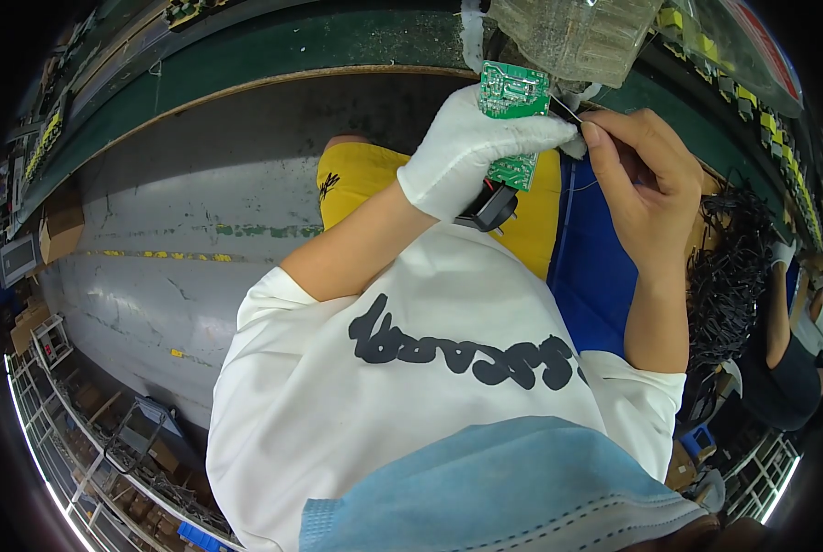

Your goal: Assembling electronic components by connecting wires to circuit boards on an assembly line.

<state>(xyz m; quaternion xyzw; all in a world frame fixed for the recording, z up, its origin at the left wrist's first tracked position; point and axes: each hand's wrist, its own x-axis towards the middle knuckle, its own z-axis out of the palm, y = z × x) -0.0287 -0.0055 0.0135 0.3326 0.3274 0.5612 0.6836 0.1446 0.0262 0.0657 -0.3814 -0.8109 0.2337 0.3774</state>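
My left hand (471,143), in a white glove, grips a green circuit board (514,90) with its soldered side turned up. The thumb lies across the middle of the board and hides that part. Below the board, close to the glove's wrist, sits a black boxy part (494,208) with a bit of red beside it; how it is joined to the board is hidden. My bare right hand (649,170) is just right of the board, thumb and forefinger pinched on a thin silvery wire (566,109) that slants toward the board's edge.
A cloudy clear plastic hood (572,37) hangs right above the board. A green workbench edge (273,57) runs along the far side. Bundled black cables (729,276) are piled at the right, near another person (784,368). Rows of small yellow-and-black parts (793,175) line the far right.
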